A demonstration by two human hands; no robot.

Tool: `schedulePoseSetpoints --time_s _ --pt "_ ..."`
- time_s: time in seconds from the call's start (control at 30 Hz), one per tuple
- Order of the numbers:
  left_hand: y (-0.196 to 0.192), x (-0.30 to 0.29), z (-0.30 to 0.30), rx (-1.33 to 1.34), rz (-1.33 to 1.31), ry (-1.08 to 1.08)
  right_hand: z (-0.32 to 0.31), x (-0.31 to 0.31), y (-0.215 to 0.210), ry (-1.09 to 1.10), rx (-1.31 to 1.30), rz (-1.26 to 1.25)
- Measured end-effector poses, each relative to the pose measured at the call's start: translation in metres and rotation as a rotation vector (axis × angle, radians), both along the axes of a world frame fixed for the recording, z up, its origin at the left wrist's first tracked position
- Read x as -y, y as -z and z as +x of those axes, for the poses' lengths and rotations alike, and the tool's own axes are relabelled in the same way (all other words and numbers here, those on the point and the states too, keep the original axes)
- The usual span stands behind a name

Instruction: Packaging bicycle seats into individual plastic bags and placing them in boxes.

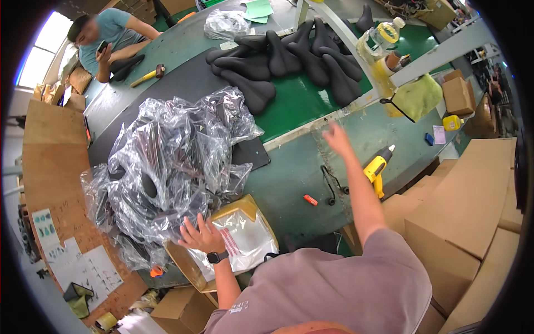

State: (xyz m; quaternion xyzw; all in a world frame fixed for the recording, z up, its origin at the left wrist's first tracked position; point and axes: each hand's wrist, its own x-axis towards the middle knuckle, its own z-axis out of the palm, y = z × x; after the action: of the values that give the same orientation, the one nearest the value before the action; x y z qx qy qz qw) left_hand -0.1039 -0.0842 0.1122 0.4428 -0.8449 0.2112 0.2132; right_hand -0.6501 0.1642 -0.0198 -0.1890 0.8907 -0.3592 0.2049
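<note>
Far left I see a brown board (50, 161) with paper sheets (83, 267) stuck on it, and a co-worker (105, 39) at the top left corner of the worktop (289, 172), one hand up by the head. A yellow-handled hammer (147, 75) lies on the worktop near that person. Next over is a big heap of black saddles in clear plastic bags (167, 167), piled at the worktop's near-left edge. My left hand (201, 234) is spread, fingers splayed, flat on the heap's lower edge, touching the bag film; a dark watch (217, 257) sits on that wrist. Just right of that hand is an open carton of flat clear bags (245, 234). Further back at centre lies a pile of bare black saddles (289, 61) on the green mat (300, 100), well apart from the bagged heap. On the worktop, a small orange item (310, 200) lies beside a black cord (331, 186). My right hand (336, 138) is raised over the worktop, open, fingers loose, holding nothing; it's blurred, so I can't tell finer detail. Right of my forearm is a yellow heat gun (377, 167) at the worktop edge. Far right are stacked cardboard boxes (467, 206).
</note>
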Motion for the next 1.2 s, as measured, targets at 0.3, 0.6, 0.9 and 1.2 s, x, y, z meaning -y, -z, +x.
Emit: schedulePoseSetpoints --time_s 0.3,0.6,0.9,1.2 --pt "0.020 0.052 0.041 0.085 -0.071 0.066 -0.276 0.150 0.021 0.231 -0.508 0.311" --pt "0.039 0.031 0.035 0.090 -0.038 -0.058 -0.191 0.136 -0.065 -0.113 -0.695 0.401" --pt "-0.031 -0.052 -0.013 -0.564 0.413 0.338 0.070 -0.023 -0.115 0.621 0.441 -0.896" --pt "0.086 -0.237 -0.055 -1.076 3.010 -0.401 0.403 -0.152 -0.137 0.387 1.575 -0.518"
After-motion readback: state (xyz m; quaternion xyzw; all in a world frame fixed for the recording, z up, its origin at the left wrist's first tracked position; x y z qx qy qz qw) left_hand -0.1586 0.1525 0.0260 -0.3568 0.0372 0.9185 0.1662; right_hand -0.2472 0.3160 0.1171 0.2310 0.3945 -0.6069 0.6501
